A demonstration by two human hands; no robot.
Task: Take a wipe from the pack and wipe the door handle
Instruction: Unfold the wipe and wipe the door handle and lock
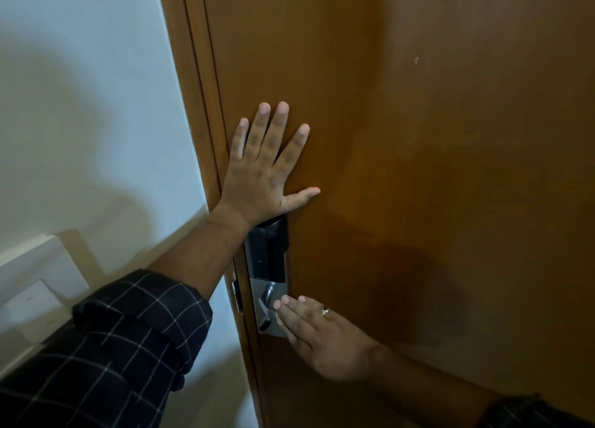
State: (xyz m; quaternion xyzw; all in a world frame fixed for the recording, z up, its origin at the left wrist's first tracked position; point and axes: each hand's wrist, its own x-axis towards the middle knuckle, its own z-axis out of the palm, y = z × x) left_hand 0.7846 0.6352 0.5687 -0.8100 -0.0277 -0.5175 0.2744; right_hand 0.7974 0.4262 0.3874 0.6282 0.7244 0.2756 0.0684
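Note:
My left hand (267, 167) lies flat on the brown wooden door (418, 138), fingers spread, just above the black lock unit (267, 254). Below the lock sits a silver plate with the dark door handle (266, 302). My right hand (318, 334) reaches in from the lower right, fingers extended and close together, fingertips at the handle and covering its right part. Nothing shows in either hand. No wipe and no wipe pack is in view.
The door frame (196, 105) runs down the left of the door, with a pale wall (80, 105) beside it. A white switch plate (35, 295) is on the wall at lower left. Dark checked sleeves cover both forearms.

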